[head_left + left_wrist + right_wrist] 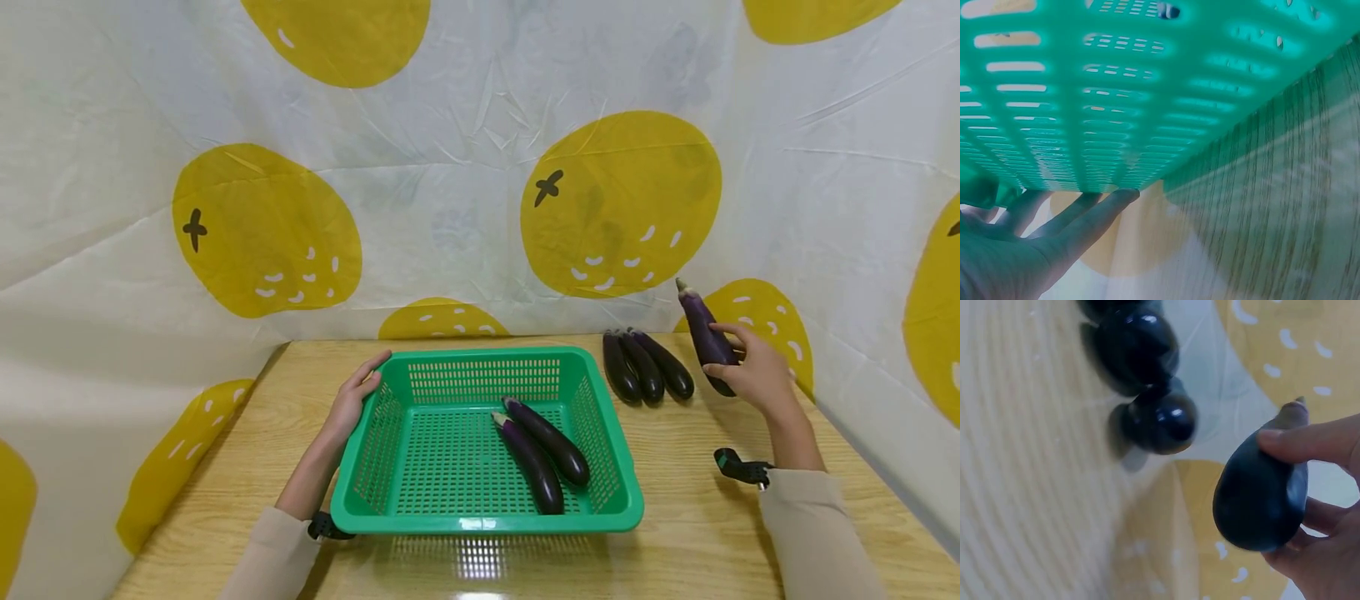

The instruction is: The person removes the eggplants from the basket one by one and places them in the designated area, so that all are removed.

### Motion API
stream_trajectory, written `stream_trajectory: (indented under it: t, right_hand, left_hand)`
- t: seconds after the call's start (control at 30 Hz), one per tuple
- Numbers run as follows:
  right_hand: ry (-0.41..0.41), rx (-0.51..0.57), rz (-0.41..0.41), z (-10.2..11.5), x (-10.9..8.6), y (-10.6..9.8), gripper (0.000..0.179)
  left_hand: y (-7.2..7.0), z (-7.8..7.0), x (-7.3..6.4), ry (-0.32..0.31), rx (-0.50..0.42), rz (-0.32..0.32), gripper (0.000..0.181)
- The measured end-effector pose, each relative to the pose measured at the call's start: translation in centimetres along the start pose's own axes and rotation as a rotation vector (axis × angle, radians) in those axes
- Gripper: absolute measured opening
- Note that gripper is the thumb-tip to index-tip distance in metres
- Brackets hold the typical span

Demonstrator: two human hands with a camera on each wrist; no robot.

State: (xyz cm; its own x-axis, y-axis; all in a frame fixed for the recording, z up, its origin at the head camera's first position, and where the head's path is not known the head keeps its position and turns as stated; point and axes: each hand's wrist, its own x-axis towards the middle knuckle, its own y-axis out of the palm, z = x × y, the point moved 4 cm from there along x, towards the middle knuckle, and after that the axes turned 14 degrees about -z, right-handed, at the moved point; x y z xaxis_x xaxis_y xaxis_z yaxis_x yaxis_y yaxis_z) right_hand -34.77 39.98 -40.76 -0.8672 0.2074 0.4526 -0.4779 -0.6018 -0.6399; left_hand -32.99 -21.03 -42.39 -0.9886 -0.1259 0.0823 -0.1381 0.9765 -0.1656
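Observation:
My right hand (753, 367) pinches a dark purple eggplant (707, 333) between thumb and fingers, raised at the right of the table with its stem end up. The right wrist view shows the rounded end of this eggplant (1260, 494) close up, thumb on one side. My left hand (356, 396) rests at the back left corner of a green plastic basket (487, 523). In the left wrist view, straight fingers (1094, 222) lie against its slotted outer wall. Two eggplants (528, 462) lie side by side on the basket floor, toward its right.
Three more eggplants (645, 371) lie together on the wooden table (675, 508), right of the basket near the back edge. A white cloth (450, 225) with yellow fruit prints hangs behind and along the sides.

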Motion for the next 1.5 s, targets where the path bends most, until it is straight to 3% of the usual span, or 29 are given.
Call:
stream_trajectory:
  t: [0.27, 0.57, 0.9, 1.03, 1.3, 1.5]
  right_hand:
    - [-0.088, -0.026, -0.044, -1.3, -0.4, 1.0, 0.066]
    - [0.012, -0.081, 0.055, -2.3, -0.6, 1.9, 0.068]
    - [-0.035, -0.108, 0.023, -3.0, -0.4, 2.8, 0.062]
    - [-0.009, -0.105, 0.092, -2.9, -0.3, 2.7, 0.064]
    - [-0.011, -0.055, 0.341, -2.2, -0.4, 1.8, 0.075]
    - [-0.025, -0.015, 0.390, -1.7, -0.6, 1.8, 0.075]
  left_hand:
    - [-0.1, 0.0, 0.0, -0.001, 0.000, -0.005, 0.049]
    - [0.0, 0.0, 0.2, 0.005, 0.001, -0.020, 0.049]
    - [-0.1, 0.3, 0.3, -0.009, -0.013, -0.015, 0.048]
    - [-0.1, 0.3, 0.4, -0.009, -0.012, -0.018, 0.048]
    - [0.0, 0.3, 0.5, 0.000, -0.009, -0.017, 0.048]
    - [0.0, 0.3, 0.4, 0.002, -0.013, -0.012, 0.049]
